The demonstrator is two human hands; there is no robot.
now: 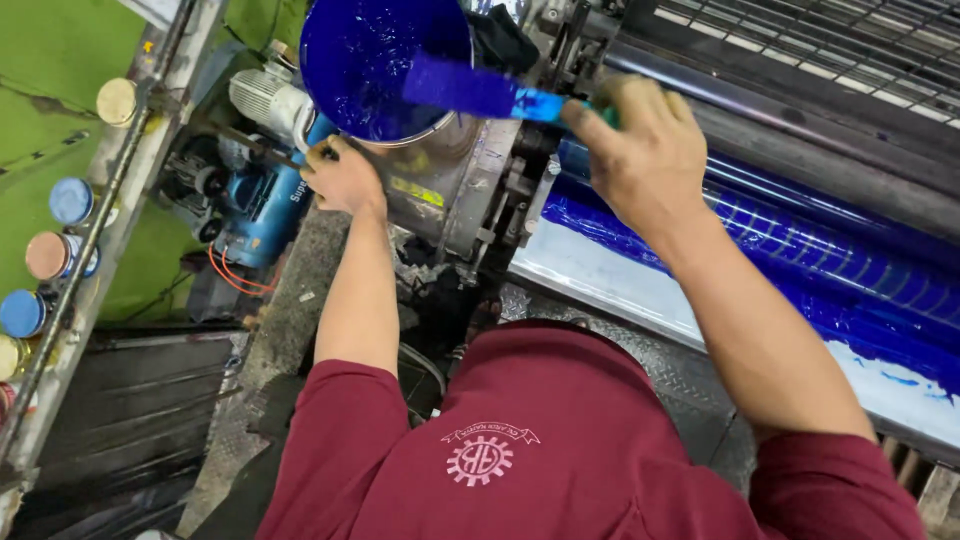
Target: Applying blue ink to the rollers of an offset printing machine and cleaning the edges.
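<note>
Head view looking straight down, so nearest to us is our maroon shirt (pixel 560 450), then both bare forearms reaching out. Our left hand (pixel 340 178) is closed on the lower edge of the ink can (pixel 385 65), seemingly tipping its mouth toward us so the deep blue ink inside is reachable. Our right hand (pixel 635 150) is wrapped tight round the handle of an ink knife (pixel 470 88), whose blade, coated in blue, lies across the can's open mouth, probably for scooping. Just under that hand sits the ink tray (pixel 600 265) of the printing press, smeared blue at the near edge, with blue-coated rollers (pixel 820 250) running off to the right. Further out on the left there's a blue motor (pixel 262 205) down by the green floor (pixel 60 90), plus a row of small lidded tins (pixel 60 200) along a metal rail.
</note>
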